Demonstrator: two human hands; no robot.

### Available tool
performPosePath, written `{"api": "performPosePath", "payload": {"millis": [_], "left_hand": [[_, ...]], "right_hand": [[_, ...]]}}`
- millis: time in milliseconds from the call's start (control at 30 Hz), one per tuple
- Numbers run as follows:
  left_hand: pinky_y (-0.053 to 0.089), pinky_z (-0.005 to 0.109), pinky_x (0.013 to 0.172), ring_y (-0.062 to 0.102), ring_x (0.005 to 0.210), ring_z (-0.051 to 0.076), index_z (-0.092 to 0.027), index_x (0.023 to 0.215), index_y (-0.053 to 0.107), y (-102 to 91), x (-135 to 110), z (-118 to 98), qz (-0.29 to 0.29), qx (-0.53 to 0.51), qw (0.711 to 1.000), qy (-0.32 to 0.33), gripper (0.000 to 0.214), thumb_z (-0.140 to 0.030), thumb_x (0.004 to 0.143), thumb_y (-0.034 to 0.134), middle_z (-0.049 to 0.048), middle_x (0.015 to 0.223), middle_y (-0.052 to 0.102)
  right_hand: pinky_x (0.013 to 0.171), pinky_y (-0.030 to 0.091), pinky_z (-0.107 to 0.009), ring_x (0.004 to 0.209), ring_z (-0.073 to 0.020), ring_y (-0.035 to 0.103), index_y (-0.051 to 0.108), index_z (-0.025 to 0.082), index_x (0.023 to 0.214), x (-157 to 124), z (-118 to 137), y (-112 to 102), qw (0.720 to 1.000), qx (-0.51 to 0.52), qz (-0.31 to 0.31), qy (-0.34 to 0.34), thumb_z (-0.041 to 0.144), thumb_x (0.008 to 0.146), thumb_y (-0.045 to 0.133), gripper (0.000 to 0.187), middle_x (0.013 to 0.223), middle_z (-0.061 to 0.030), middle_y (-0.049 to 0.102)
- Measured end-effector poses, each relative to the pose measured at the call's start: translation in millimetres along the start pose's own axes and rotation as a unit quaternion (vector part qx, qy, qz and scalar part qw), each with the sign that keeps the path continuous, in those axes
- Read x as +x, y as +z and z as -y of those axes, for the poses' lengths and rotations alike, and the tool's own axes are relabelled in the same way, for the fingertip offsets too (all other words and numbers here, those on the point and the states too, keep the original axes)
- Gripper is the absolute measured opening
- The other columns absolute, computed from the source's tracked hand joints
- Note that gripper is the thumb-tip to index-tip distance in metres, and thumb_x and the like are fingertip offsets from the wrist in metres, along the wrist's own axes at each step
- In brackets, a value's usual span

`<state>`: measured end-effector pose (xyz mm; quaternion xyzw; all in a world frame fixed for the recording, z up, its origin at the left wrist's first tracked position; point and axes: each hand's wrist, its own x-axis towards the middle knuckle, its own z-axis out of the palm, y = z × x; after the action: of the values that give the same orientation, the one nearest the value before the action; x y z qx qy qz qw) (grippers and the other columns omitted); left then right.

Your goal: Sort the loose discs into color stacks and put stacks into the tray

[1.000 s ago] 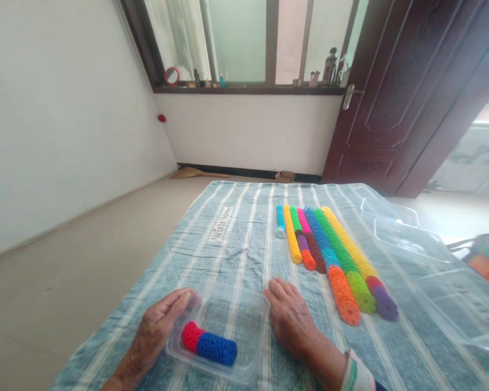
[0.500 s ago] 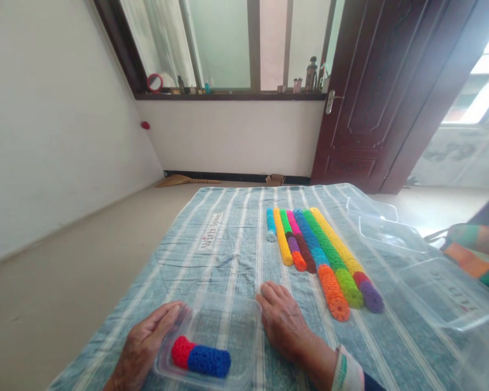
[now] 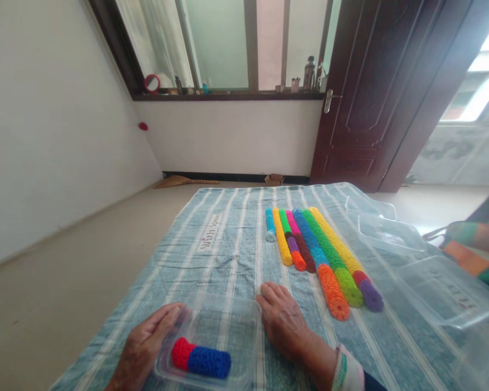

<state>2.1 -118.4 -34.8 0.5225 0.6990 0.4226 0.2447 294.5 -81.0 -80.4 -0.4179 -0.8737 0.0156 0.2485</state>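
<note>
A clear plastic container (image 3: 238, 326) sits on the cloth near the front edge. Inside it lies a short roll of stacked notched discs, part red (image 3: 182, 354) and part blue (image 3: 209, 362). My left hand (image 3: 146, 339) grips the container's left side, fingers pressed together along the rim. Against the right rim is my right hand (image 3: 283, 320), its fingers curled and its thumb hidden. Right of it, long rows of similar discs lie side by side, among them an orange stack (image 3: 332, 293), a green row (image 3: 326, 244) and a yellow row (image 3: 336, 239).
Striped blue-grey cloth (image 3: 224, 266) covers the table. Several clear containers (image 3: 391, 233) stand along the right side, near a colourful striped fabric (image 3: 468, 258). Beyond the table are a dark red door (image 3: 362, 108) and a window ledge (image 3: 228, 96) with small items.
Both hands, the container and the disc rows keep their places. Only the camera view has shifted very slightly.
</note>
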Motion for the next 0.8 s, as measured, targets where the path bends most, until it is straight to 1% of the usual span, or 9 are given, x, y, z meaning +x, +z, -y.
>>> {"api": "performPosePath", "payload": {"millis": [100,167,233,367,533,700,800], "left_hand": [[0.061,0.033,0.085,0.074,0.09,0.027,-0.023,0.086,0.076,1.9,-2,-1,0.013,-0.034,0.998,-0.049,0.044,-0.062,0.066,0.071,0.0047,0.091,0.081],[0.061,0.032,0.08,0.073,0.084,0.025,-0.022,0.087,0.075,3.9,-5,-5,0.02,-0.042,0.997,-0.062,0.045,-0.062,0.068,0.069,0.0048,0.09,0.08],[0.059,0.031,0.081,0.072,0.086,0.025,-0.02,0.09,0.074,6.0,-9,-9,0.037,-0.05,0.996,-0.06,0.046,-0.062,0.071,0.067,0.0059,0.092,0.079],[0.057,0.031,0.081,0.07,0.086,0.024,-0.017,0.091,0.074,9.2,-14,-11,0.04,-0.047,0.997,-0.053,0.048,-0.062,0.075,0.064,0.0073,0.091,0.078],[0.056,0.031,0.08,0.068,0.084,0.023,-0.016,0.093,0.074,9.7,-14,-5,0.058,-0.057,0.996,-0.046,0.048,-0.06,0.079,0.062,0.0073,0.091,0.076],[0.055,0.029,0.078,0.067,0.083,0.022,-0.016,0.091,0.074,8.1,-13,-2,0.065,-0.053,0.996,-0.037,0.045,-0.058,0.082,0.061,0.0077,0.091,0.076],[0.055,0.03,0.078,0.068,0.082,0.022,-0.016,0.092,0.075,7.0,-13,-1,0.068,-0.057,0.995,-0.038,0.047,-0.06,0.082,0.06,0.0074,0.09,0.077]], "right_hand": [[0.086,0.047,-0.038,0.098,-0.0237,0.052,0.062,0.017,0.091,-2,-2,-1,1.0,0.005,-0.001,-0.007,0.004,0.089,0.05,0.018,0.098,-0.0077,0.06],[0.088,0.047,-0.038,0.101,-0.0239,0.052,0.063,0.017,0.093,-4,-3,-2,1.0,0.006,0.002,-0.009,0.005,0.09,0.049,0.019,0.099,-0.0084,0.06],[0.09,0.046,-0.037,0.104,-0.024,0.051,0.063,0.017,0.095,-6,-4,-4,1.0,0.008,0.005,-0.011,0.005,0.091,0.048,0.019,0.1,-0.0091,0.06],[0.091,0.046,-0.038,0.105,-0.0241,0.052,0.063,0.017,0.095,-10,-7,-5,1.0,0.013,0.014,-0.015,0.006,0.093,0.046,0.02,0.101,-0.0095,0.06],[0.094,0.045,-0.04,0.111,-0.026,0.051,0.064,0.016,0.102,-13,-9,-3,1.0,0.011,0.004,-0.027,0.006,0.093,0.044,0.024,0.107,-0.0114,0.061],[0.093,0.045,-0.041,0.11,-0.0265,0.051,0.064,0.016,0.1,-14,-10,-3,0.999,0.009,0.0,-0.031,0.005,0.093,0.043,0.025,0.107,-0.0118,0.06],[0.092,0.045,-0.041,0.109,-0.026,0.051,0.064,0.017,0.098,-13,-9,-4,1.0,0.012,0.006,-0.029,0.006,0.093,0.044,0.023,0.104,-0.0107,0.06]]}}
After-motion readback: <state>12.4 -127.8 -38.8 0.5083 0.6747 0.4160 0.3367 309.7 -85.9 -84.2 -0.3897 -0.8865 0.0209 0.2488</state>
